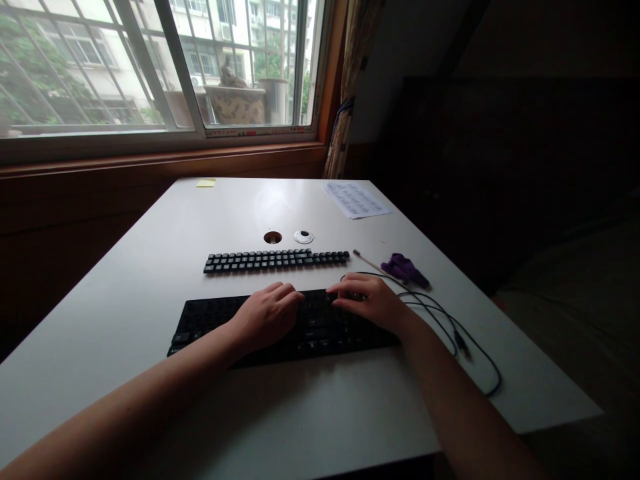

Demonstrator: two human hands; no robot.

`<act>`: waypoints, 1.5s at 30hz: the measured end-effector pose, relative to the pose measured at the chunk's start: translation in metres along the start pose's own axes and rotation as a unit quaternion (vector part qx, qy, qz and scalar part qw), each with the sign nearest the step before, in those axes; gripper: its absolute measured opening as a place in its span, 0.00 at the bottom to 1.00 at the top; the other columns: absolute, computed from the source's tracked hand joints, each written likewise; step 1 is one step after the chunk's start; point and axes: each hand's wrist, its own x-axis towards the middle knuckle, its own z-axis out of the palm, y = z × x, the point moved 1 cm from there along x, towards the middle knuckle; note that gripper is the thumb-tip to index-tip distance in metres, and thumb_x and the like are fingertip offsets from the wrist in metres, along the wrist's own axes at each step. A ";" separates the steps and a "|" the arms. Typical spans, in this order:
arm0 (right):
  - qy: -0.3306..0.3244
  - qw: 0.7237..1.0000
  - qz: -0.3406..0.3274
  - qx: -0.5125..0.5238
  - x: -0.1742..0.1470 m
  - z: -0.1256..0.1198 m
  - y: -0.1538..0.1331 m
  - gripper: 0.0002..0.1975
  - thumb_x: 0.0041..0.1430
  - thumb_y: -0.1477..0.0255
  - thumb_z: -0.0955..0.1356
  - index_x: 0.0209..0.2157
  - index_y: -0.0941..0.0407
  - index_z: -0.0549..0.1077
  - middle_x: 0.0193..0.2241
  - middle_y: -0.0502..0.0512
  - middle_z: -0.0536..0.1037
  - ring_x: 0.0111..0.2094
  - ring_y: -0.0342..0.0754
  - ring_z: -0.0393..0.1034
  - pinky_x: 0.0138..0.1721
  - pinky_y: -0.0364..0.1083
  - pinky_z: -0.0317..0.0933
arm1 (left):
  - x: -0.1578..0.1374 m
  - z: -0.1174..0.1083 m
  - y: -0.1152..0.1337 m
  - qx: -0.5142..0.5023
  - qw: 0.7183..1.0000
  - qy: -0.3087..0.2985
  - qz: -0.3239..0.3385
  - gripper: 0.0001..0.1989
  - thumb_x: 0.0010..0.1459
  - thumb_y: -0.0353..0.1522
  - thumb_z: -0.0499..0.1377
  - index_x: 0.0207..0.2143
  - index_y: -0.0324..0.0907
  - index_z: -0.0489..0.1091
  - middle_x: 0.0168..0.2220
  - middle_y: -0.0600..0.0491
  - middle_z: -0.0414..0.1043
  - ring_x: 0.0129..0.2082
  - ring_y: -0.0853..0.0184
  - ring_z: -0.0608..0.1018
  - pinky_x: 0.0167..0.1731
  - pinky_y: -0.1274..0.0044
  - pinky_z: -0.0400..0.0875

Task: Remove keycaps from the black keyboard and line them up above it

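A black keyboard (pixel 310 333) lies on the white table, its upper left part bare of keycaps and some keys in place along the lower edge. Over its middle rests my left hand (pixel 270 310), fingers curled together; whatever is under the fingertips is hidden. My right hand (pixel 367 299) bends over the upper right part, thumb and fingers drawn close in a pinch. Anything between those fingertips is too dark and small to name. Behind the keyboard, loose black keycaps (pixel 270 261) are lined up in rows.
A black cable (pixel 487 353) loops to the right. Beside it are a purple cloth (pixel 404 269) and a thin brush-like stick (pixel 373 261). Farther back come a table hole (pixel 273 237), its round cover (pixel 303 237), printed paper (pixel 356 200) and a yellow note (pixel 205 183).
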 end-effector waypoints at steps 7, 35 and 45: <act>0.028 0.997 -0.009 0.068 0.004 0.009 -0.014 0.11 0.57 0.66 0.72 0.43 0.51 0.79 0.29 0.49 0.74 0.26 0.41 0.63 0.28 0.42 0.60 | -0.003 -0.006 0.004 -0.017 0.996 0.067 0.056 0.10 0.65 0.31 0.54 0.48 0.41 0.67 0.38 0.49 0.72 0.37 0.64 0.72 0.37 0.72 0.72; 0.015 0.997 -0.072 0.024 0.010 0.040 -0.021 0.15 0.66 0.70 0.65 0.53 0.51 0.75 0.31 0.51 0.74 0.31 0.42 0.67 0.35 0.43 0.62 | -0.002 -0.006 0.001 -0.073 0.983 0.159 0.049 0.04 0.65 0.32 0.57 0.37 0.39 0.68 0.31 0.52 0.70 0.27 0.72 0.71 0.29 0.80 0.68; 0.043 0.996 -0.064 0.046 0.012 0.043 -0.021 0.12 0.64 0.70 0.68 0.48 0.51 0.78 0.32 0.51 0.76 0.33 0.43 0.70 0.37 0.43 0.64 | -0.004 -0.004 -0.001 -0.093 0.982 0.156 0.044 0.03 0.65 0.31 0.57 0.39 0.40 0.67 0.30 0.54 0.74 0.26 0.73 0.75 0.28 0.82 0.69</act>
